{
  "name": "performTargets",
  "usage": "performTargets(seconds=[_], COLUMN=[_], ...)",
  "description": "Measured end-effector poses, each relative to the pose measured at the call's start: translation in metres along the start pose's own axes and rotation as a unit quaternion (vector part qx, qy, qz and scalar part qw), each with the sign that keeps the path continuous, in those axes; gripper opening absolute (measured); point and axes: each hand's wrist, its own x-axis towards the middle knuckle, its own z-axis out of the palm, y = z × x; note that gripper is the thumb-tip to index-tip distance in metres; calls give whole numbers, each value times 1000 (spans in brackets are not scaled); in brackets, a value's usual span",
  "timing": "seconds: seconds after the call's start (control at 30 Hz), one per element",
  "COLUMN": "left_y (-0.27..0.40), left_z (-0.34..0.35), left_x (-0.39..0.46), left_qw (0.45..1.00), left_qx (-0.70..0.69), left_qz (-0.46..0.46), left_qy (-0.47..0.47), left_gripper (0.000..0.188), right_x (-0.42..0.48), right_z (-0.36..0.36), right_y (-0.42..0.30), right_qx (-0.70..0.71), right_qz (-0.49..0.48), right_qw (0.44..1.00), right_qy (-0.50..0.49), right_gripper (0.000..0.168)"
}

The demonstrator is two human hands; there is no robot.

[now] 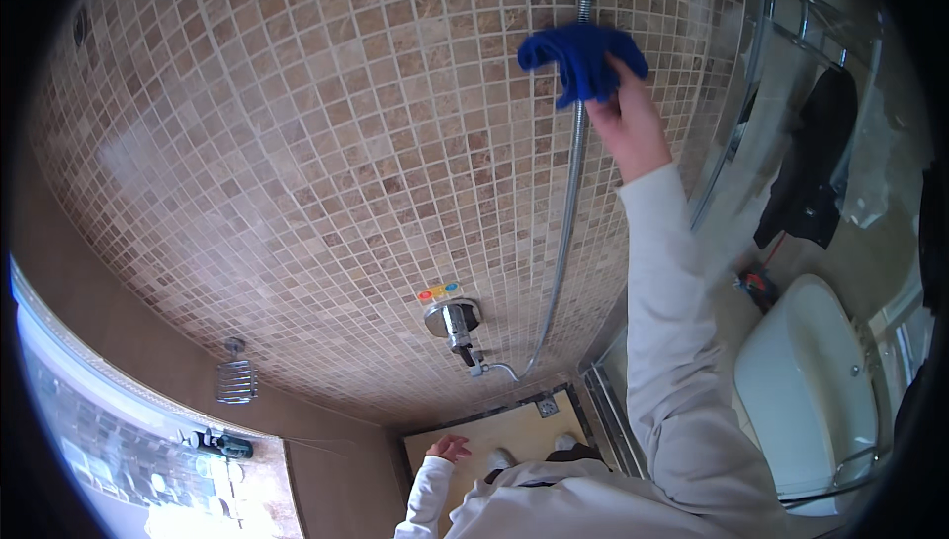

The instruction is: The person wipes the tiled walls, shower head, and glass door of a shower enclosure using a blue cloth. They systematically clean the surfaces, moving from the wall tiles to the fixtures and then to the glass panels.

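Note:
My right hand (626, 120) grips a blue cloth (582, 61), pressed around the flexible metal shower hose (567, 220) high on the mosaic-tiled wall (334, 131). The hose runs from the top down to a fitting by the chrome mixer valve (452, 320), which has a sticker with a red and a blue dot above it. My left hand (449, 448) hangs low by my body, fingers loosely apart, with nothing in it.
A wire soap basket (237, 381) is fixed at the lower left, near a bright window ledge with bottles (233, 446). A floor drain (547, 408) lies near my feet. Beyond the glass panel on the right are a white bathtub (801, 383), a dark garment (812, 161) and a metal rail (804, 39).

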Motion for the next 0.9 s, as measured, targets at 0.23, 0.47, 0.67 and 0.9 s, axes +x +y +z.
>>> performTargets(seconds=[0.23,0.47,0.67,0.9], left_y=[-26,-12,-71,-108], left_z=[-17,-10,-15,17], left_x=[1,-42,-94,-138], left_qw=[998,992,986,974], left_qx=[40,21,-7,31], left_qz=[-27,-76,-125,-162], left_qy=[28,94,108,154], left_gripper=[23,25,26,26], right_x=[-76,-167,-232,-265], right_z=[-136,-399,-529,-521], right_y=[93,219,268,279], right_qx=[-109,-175,-144,44], right_qz=[-78,-39,146,189], right_qw=[972,892,928,911], right_qy=[193,415,310,363], right_gripper=[18,31,13,16])
